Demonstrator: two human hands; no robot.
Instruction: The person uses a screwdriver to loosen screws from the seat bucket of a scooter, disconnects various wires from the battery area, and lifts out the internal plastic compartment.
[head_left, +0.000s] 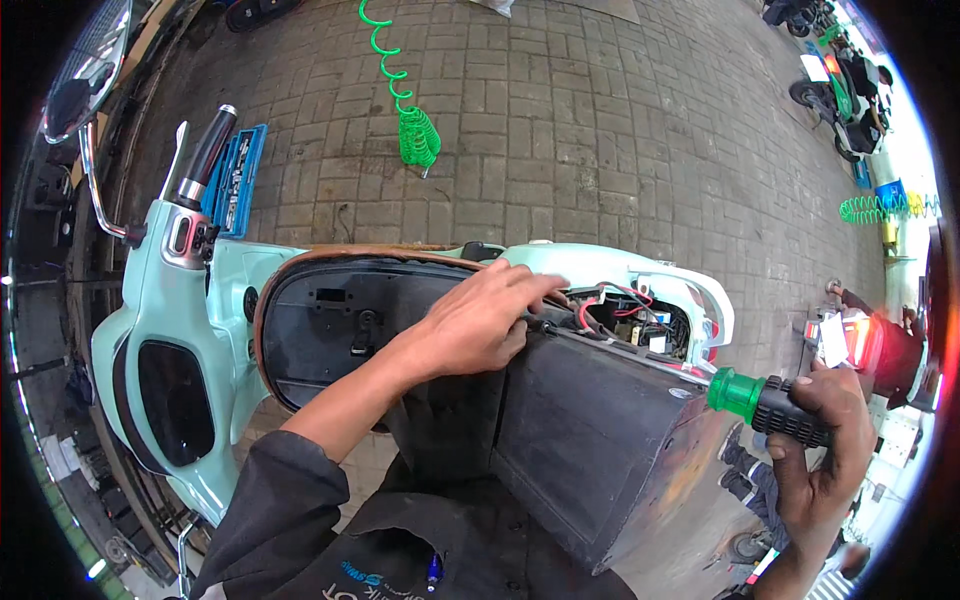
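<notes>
My right hand (825, 455) grips the green and black handle of a long screwdriver (738, 392). Its metal shaft runs leftward along the upper edge of a large dark box (590, 440) toward my left hand (480, 318). The fingers of that hand are bent together near the shaft's far end, slightly smeared; what they hold is hidden. Just beyond lies the open rear compartment of a mint-green scooter (560, 258), where red and black wires (625, 305) show. The scooter's raised seat (330, 310) has its dark underside facing me, left of my left hand.
A handlebar grip (215, 145) and a mirror (85, 90) rise at the left. Behind the scooter, a blue tool tray (240, 180) and a coiled green hose (418, 138) lie on paving. Another person's dark-clothed legs (755, 480) show at right, with parked scooters (850, 100) farther off.
</notes>
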